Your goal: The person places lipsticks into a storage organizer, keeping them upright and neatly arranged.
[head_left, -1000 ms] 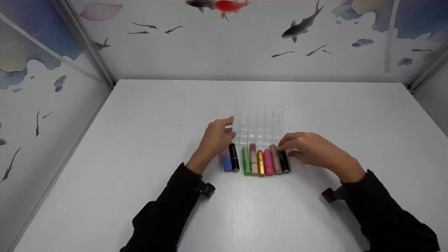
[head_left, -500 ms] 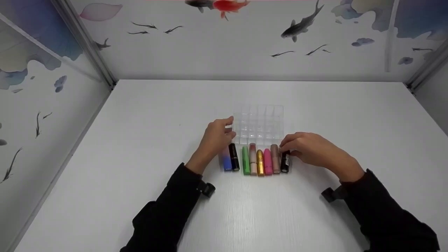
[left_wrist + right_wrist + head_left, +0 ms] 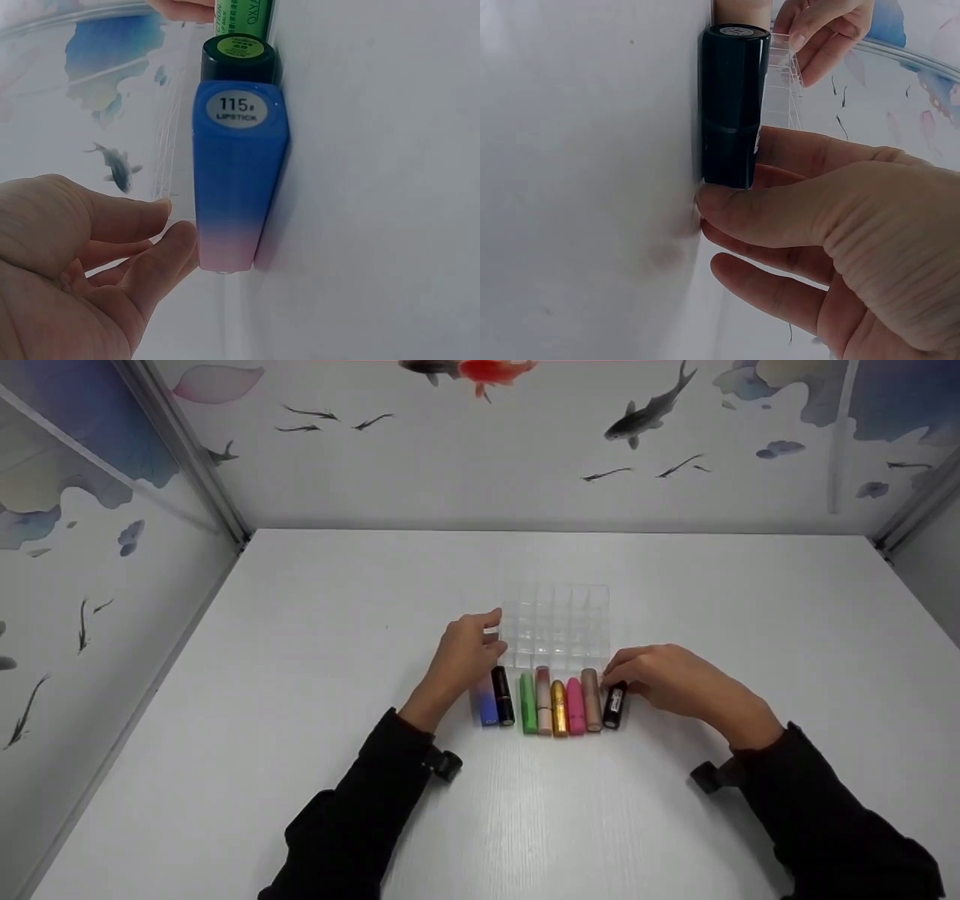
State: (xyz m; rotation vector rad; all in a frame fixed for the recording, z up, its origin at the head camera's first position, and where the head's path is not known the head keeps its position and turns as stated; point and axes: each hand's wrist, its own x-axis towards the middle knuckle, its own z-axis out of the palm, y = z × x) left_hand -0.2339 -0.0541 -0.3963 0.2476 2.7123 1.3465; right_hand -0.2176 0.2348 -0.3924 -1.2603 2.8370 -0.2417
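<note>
Person in black sleeves point(image 3: 337, 817), both hands on the job at a white table point(image 3: 337, 660). Clear divided organizer point(image 3: 574, 621) sits just right of centre frame. Left hand point(image 3: 465, 656) is at its left edge, thumb and forefinger tips close together; can't tell from here if they pinch it.

Row of tubes lies directly below the organizer, left to right: blue-pink lipstick point(image 3: 488, 709) right under the left hand, "115 LIPSTICK" on its end; black lipstick point(image 3: 503, 701) with green end label; a gap; green tube point(image 3: 528, 705); rose-cream tube point(image 3: 544, 701); gold tube point(image 3: 559, 710); pink tube point(image 3: 576, 708); taupe tube point(image 3: 591, 701); end black tube point(image 3: 614, 706), its top tipped slightly right, just apart from the taupe one.

Right hand point(image 3: 667, 679), right of centre, has thumb and forefinger clamped on the upper end of that last tube; its lowest finger stands apart.

Back panel point(image 3: 465, 472) with fish prints spans the top; similar side panel point(image 3: 90, 622) at left.
</note>
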